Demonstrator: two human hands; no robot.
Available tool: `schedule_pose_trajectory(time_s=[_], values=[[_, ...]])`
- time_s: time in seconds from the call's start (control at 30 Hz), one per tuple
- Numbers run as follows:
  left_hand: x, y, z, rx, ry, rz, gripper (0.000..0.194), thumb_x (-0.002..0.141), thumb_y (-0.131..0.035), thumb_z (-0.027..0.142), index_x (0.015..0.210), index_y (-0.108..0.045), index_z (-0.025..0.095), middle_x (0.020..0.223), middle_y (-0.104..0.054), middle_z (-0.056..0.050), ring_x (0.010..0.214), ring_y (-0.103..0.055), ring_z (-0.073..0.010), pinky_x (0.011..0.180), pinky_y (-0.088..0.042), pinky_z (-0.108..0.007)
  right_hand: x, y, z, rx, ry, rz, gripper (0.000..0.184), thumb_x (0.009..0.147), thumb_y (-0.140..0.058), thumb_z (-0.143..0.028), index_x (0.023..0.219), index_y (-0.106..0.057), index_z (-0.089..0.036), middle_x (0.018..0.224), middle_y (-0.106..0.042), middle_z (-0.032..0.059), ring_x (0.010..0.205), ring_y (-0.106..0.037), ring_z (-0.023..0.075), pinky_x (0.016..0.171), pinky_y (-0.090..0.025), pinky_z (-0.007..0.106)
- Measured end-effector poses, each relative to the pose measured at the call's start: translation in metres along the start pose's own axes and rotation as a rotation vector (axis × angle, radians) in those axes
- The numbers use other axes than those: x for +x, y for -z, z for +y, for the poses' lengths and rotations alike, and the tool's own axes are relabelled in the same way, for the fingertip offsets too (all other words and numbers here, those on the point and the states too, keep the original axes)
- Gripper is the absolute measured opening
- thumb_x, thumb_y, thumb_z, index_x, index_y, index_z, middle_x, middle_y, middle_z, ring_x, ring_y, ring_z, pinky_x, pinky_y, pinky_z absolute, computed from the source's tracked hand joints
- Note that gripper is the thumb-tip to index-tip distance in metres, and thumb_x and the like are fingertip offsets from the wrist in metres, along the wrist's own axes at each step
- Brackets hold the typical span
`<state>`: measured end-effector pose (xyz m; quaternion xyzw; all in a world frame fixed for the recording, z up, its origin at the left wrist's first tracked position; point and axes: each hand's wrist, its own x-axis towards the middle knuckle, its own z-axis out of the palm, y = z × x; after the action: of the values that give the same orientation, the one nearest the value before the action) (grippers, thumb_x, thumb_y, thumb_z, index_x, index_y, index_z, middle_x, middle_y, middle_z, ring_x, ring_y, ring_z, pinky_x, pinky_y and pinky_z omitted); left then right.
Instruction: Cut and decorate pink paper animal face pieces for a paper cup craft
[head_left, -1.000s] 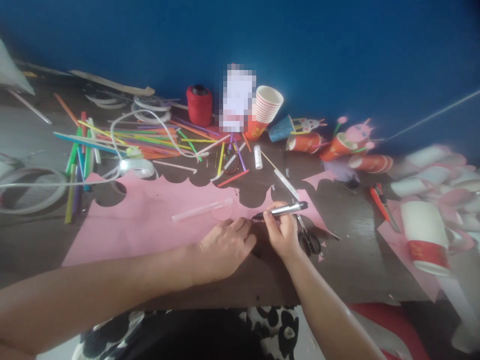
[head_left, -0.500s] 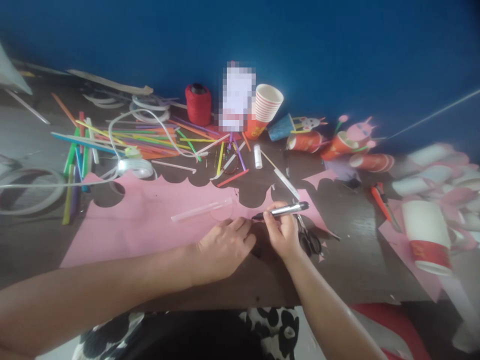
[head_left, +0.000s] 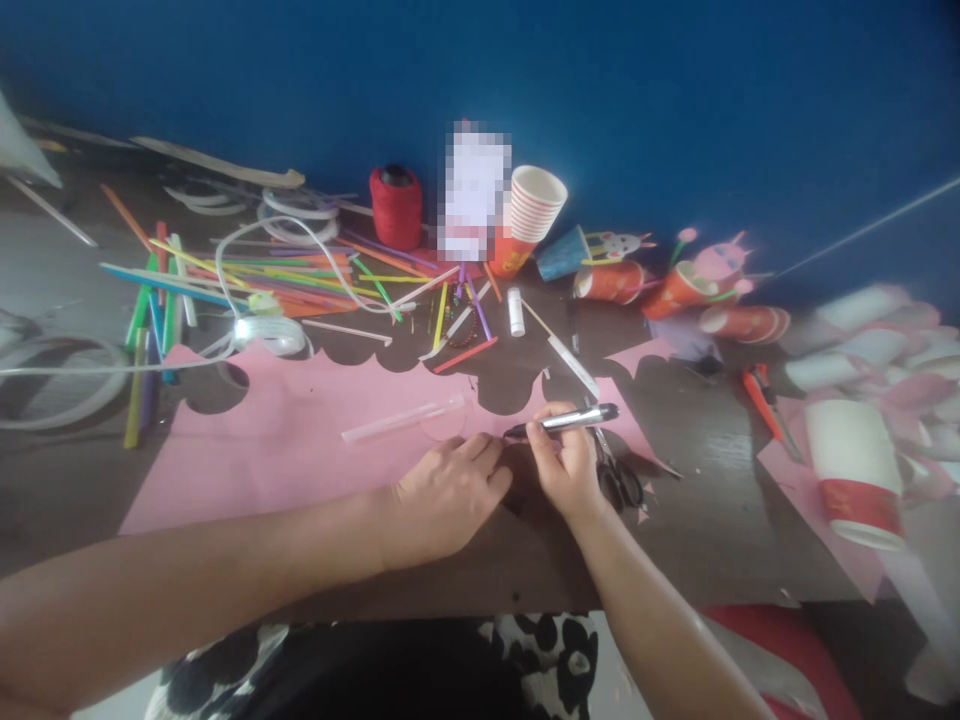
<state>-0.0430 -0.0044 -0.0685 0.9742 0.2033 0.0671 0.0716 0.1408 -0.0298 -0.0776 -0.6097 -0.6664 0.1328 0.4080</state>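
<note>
My right hand [head_left: 566, 465] is closed around a black and silver pen [head_left: 576, 417], which lies tilted with its dark tip pointing left. That tip meets the fingers of my left hand [head_left: 454, 490]. These fingers are bent and pressed together at the near edge of a pink paper sheet [head_left: 285, 440]; what they pinch, if anything, is hidden. Scalloped cuts run along the sheet's far edge. A clear strip [head_left: 405, 418] rests on it, beside a faint round outline. Black-handled scissors [head_left: 621, 482] lie just right of my right hand, partly covered by it.
Colourful sticks [head_left: 292, 275] and a white cable [head_left: 266, 335] spread over the left back. Red thread [head_left: 396, 210], stacked paper cups [head_left: 536, 205] and a glue stick [head_left: 515, 312] stand behind the paper. Rightward are a red cutter [head_left: 769, 400], a large cup [head_left: 853, 475] and piled cups [head_left: 877, 345].
</note>
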Motion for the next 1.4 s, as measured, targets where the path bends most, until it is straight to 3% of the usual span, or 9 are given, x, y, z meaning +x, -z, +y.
schedule_pose_trajectory(time_s=[1.4], values=[[0.0015,0.0051,-0.0007,-0.016,0.001,-0.009,0.014,0.082,-0.052,0.019,0.094,-0.056,0.013,0.124,-0.051,-0.016,0.113,-0.048,-0.0268,0.08,-0.049,-0.037,-0.0012,0.0008,0.0041,-0.018,-0.068,0.026,0.004,0.086,-0.051,-0.022,0.088,-0.051,-0.019,0.078,-0.061,0.0037,0.067,-0.06,0.0162,0.062,-0.048,0.029]])
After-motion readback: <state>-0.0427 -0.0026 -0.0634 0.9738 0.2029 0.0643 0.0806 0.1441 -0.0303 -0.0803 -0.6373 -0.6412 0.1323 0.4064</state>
